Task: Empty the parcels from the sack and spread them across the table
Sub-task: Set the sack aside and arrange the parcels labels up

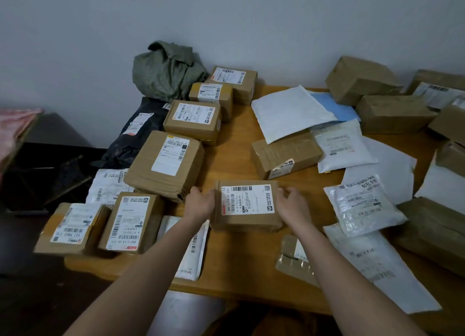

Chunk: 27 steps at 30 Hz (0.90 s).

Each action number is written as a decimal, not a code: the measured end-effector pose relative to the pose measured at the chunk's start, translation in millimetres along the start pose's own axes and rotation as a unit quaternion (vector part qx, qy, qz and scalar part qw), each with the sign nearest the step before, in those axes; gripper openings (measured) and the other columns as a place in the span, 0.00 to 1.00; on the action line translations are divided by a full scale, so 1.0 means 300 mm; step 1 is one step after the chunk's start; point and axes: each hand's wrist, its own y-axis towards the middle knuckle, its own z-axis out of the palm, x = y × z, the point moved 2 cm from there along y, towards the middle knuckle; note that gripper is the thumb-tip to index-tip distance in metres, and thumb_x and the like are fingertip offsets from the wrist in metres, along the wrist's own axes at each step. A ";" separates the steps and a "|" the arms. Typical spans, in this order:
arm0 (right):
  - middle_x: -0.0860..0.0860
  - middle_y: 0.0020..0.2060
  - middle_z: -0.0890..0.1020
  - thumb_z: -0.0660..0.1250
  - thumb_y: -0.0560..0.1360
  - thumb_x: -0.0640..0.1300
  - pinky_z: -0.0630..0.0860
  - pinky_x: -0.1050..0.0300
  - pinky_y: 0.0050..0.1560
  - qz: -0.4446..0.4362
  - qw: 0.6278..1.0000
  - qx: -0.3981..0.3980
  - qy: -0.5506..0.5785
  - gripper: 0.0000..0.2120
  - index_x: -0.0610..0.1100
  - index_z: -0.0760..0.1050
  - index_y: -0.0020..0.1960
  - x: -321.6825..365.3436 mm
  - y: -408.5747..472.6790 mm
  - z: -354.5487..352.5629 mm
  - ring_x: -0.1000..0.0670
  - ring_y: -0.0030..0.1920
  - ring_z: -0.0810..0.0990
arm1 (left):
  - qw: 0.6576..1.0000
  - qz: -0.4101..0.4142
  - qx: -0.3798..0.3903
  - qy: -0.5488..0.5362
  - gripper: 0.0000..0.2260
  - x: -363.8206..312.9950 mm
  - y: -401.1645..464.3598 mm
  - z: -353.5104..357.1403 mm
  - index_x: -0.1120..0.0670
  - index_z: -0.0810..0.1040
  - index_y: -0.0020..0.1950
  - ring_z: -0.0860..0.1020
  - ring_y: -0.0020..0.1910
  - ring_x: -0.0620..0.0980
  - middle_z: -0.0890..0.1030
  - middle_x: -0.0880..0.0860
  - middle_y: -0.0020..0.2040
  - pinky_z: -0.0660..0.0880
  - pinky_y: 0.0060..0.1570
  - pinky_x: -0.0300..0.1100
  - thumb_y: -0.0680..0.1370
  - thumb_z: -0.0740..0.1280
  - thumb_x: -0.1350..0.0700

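right-edge boxes [450, 124]: cut off | white mailer [187, 257]: partly under forearm

We see a crumpled olive-green fabric sack [166, 71] against a pale grey wall [226, 20], brown cardboard boxes [166, 163] bearing white labels printed with black barcodes, a glossy black plastic mailer [130, 134], white poly mailers [289, 111], one light blue envelope [334, 106], all on our honey-yellow wooden desk [234, 159]

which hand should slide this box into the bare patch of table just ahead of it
Either, slightly the right hand: it grips the box on the side nearer the bare table; the left hand sits by stacked boxes.
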 end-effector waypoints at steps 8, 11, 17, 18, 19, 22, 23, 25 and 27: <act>0.42 0.70 0.67 0.56 0.79 0.60 0.81 0.52 0.31 0.130 0.981 0.118 0.084 0.31 0.46 0.54 0.76 -0.046 -0.037 -0.009 0.37 0.55 0.79 | 0.995 0.072 0.052 0.037 0.27 -0.050 -0.014 0.051 0.48 0.56 0.77 0.75 0.62 0.58 0.67 0.57 0.71 0.77 0.55 0.48 0.80 0.62 0.53; 0.42 0.74 0.63 0.54 0.78 0.65 0.82 0.42 0.40 0.167 0.962 0.200 0.086 0.35 0.53 0.44 0.78 -0.059 -0.074 -0.013 0.34 0.55 0.80 | 0.991 0.086 0.064 0.074 0.29 -0.067 -0.013 0.071 0.43 0.56 0.77 0.78 0.58 0.57 0.69 0.57 0.70 0.78 0.56 0.51 0.78 0.65 0.50; 0.44 0.74 0.64 0.53 0.78 0.65 0.77 0.32 0.52 0.169 0.956 0.211 0.110 0.33 0.57 0.44 0.77 -0.087 -0.077 -0.034 0.39 0.53 0.81 | 0.987 0.094 0.076 0.107 0.26 -0.072 0.001 0.090 0.42 0.58 0.75 0.77 0.58 0.56 0.69 0.57 0.69 0.79 0.53 0.49 0.80 0.64 0.53; 0.45 0.74 0.64 0.54 0.78 0.65 0.78 0.35 0.50 0.167 0.960 0.187 0.121 0.33 0.55 0.46 0.77 -0.088 -0.067 -0.041 0.39 0.54 0.81 | 0.986 0.096 0.078 0.111 0.26 -0.073 0.005 0.091 0.42 0.59 0.75 0.76 0.59 0.56 0.69 0.57 0.69 0.78 0.52 0.48 0.80 0.64 0.54; 0.46 0.74 0.64 0.54 0.78 0.64 0.78 0.38 0.50 0.159 0.966 0.160 0.128 0.33 0.53 0.48 0.78 -0.088 -0.057 -0.051 0.39 0.56 0.80 | 0.985 0.098 0.080 0.116 0.25 -0.076 0.006 0.092 0.42 0.60 0.75 0.76 0.59 0.56 0.69 0.58 0.69 0.78 0.51 0.47 0.80 0.64 0.54; 0.44 0.72 0.66 0.53 0.80 0.60 0.73 0.46 0.61 0.092 0.988 0.057 0.108 0.30 0.45 0.56 0.77 -0.079 -0.023 -0.076 0.40 0.66 0.72 | 0.983 0.108 0.087 0.123 0.24 -0.081 0.004 0.087 0.44 0.62 0.74 0.77 0.57 0.57 0.69 0.58 0.68 0.77 0.37 0.39 0.80 0.64 0.55; 0.44 0.71 0.67 0.53 0.81 0.58 0.70 0.48 0.63 0.067 0.992 0.027 0.105 0.29 0.43 0.58 0.76 -0.071 -0.016 -0.084 0.41 0.68 0.71 | 0.982 0.108 0.091 0.126 0.23 -0.083 0.000 0.084 0.44 0.62 0.73 0.77 0.56 0.56 0.70 0.58 0.67 0.77 0.35 0.39 0.80 0.64 0.55; 0.44 0.71 0.69 0.53 0.82 0.56 0.69 0.50 0.63 0.017 0.995 -0.006 0.095 0.26 0.43 0.60 0.75 -0.045 -0.016 -0.090 0.43 0.69 0.69 | 0.981 0.103 0.100 0.130 0.22 -0.086 -0.008 0.074 0.43 0.64 0.72 0.78 0.54 0.56 0.71 0.57 0.65 0.81 0.41 0.44 0.79 0.65 0.56; 0.45 0.71 0.69 0.53 0.82 0.55 0.68 0.50 0.64 -0.016 0.995 0.008 0.095 0.25 0.46 0.60 0.75 -0.016 -0.027 -0.079 0.44 0.69 0.69 | 0.980 0.095 0.116 0.129 0.22 -0.087 -0.017 0.064 0.45 0.66 0.70 0.79 0.53 0.55 0.73 0.56 0.63 0.81 0.47 0.48 0.78 0.66 0.57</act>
